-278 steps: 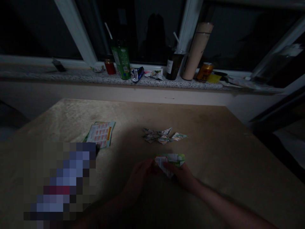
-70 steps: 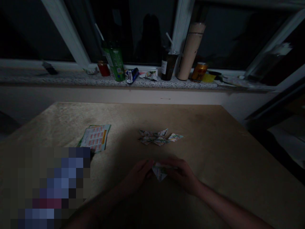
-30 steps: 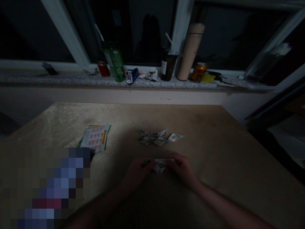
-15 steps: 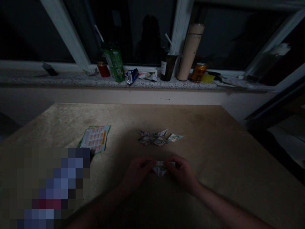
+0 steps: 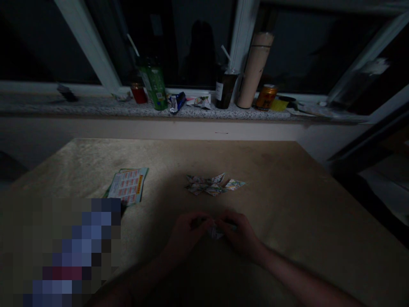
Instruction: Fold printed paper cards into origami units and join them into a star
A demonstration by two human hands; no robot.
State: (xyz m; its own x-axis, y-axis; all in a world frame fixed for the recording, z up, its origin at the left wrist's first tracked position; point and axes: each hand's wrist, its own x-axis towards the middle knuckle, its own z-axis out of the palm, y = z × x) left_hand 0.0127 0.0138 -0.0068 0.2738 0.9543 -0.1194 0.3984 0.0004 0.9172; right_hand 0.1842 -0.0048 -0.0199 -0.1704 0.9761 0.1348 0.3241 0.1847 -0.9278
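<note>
Between my hands, close above or on the table, is a small folded printed paper (image 5: 215,231), mostly covered by my fingers. My left hand (image 5: 191,230) pinches its left side, thumb pointing inward. From the right, my right hand (image 5: 238,230) grips the other side, and the two sets of fingertips almost meet. Just beyond them lies a group of folded paper pieces (image 5: 206,185) with pointed ends. One more pointed folded piece (image 5: 234,184) sits at the group's right end. Shadow hides the lower part of the paper in my hands.
A stack of printed sheets (image 5: 126,186) lies on the table (image 5: 281,170) at left. Along the granite sill (image 5: 191,112) stand a green container (image 5: 156,85), a dark cup with a straw (image 5: 225,89), a tall beige flask (image 5: 255,70) and an orange can (image 5: 266,97). A blurred patch covers the lower left.
My fingertips have come closer together over the folded paper, my right hand shifting slightly left. Less of the paper shows now. The pieces on the table have stayed put.
</note>
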